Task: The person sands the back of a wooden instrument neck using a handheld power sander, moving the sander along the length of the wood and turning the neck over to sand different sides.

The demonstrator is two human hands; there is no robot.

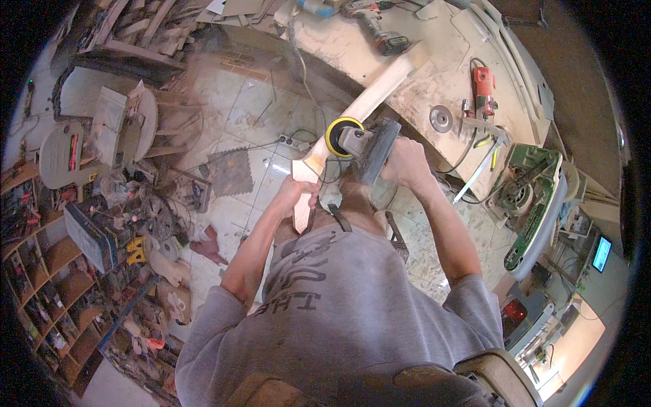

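My left hand (296, 192) is closed round the near end of a long, pale shaped piece of wood (375, 95). The wood slants up and away to the right, and its far end reaches over the workbench. In my right hand (408, 163) is a dusty angle grinder (377, 152), my fingers wrapped round its body. Fitted to it is a round pad with a yellow rim (330, 138), which overlaps the wood's middle and seems to lie against it. The pad's working face is turned from view.
On the workbench (434, 88) lie a cordless drill (377, 28), a red power tool (483, 89) and a loose disc (441, 119). A green machine (525, 203) stands at right. Cords cross the dusty tiled floor (271, 108). At left are a shelf (71, 298) and a toolbox (91, 237).
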